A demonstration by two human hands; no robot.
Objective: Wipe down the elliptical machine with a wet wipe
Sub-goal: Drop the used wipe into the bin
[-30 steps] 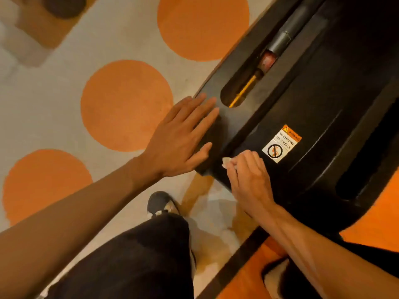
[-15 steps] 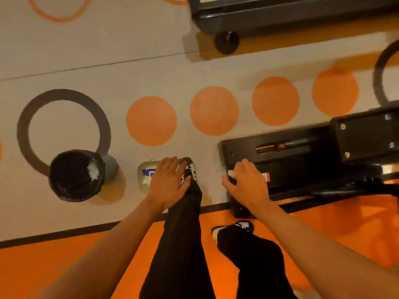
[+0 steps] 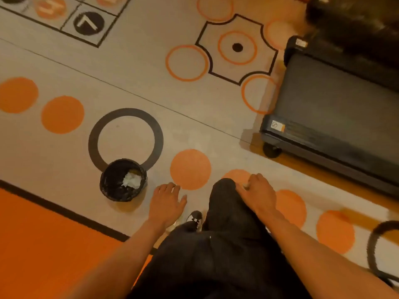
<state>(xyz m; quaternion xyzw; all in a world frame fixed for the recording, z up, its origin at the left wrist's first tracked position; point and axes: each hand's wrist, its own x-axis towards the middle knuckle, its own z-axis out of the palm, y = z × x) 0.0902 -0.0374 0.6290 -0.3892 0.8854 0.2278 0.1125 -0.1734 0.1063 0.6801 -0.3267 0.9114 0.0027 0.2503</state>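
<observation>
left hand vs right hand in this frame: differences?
The left hand has spread fingers and holds nothing; the right hand is curled, pinching a white wet wipe. The left hand hangs over floor near the round black bin; the right hand sits by the black trouser knee. Both are palm-down.

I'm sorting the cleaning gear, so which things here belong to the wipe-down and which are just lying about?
Job: right hand; the pale scrap it pinches, probably the wet wipe; black bin holding crumpled white paper.
Lying about: open left hand; black wheeled machine, untouched; painted floor circles.
</observation>
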